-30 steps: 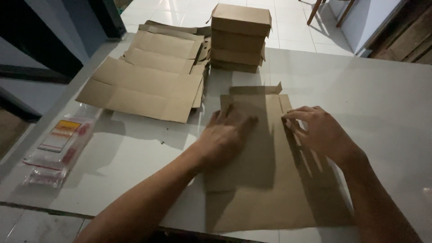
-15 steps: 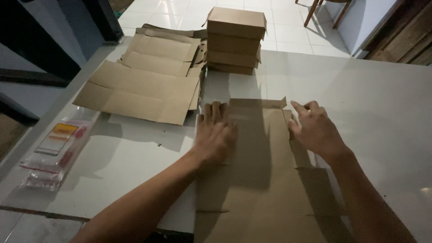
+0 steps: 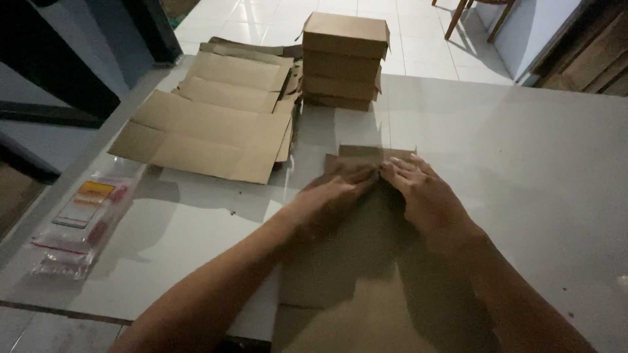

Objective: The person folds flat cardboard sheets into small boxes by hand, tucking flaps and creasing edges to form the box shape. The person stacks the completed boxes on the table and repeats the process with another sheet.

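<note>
A flat brown cardboard box blank [image 3: 353,261] lies on the white table [image 3: 523,163] right in front of me. My left hand [image 3: 333,196] and my right hand [image 3: 425,196] both press flat on its far part, fingertips almost meeting near the far flap [image 3: 376,151]. Neither hand grips anything; the fingers lie together on the cardboard. My forearms cover much of the blank's middle.
A pile of flat cardboard blanks [image 3: 216,124] lies at the left. A stack of folded brown boxes [image 3: 343,59] stands behind it at the table's far edge. A clear plastic bag with coloured contents [image 3: 78,222] lies near the left edge. Tiled floor and chair legs [image 3: 471,16] beyond.
Both hands have slid inward over the blank from its sides until their fingertips nearly touch at the far end. The side parts of the blank now lie folded under my hands.
</note>
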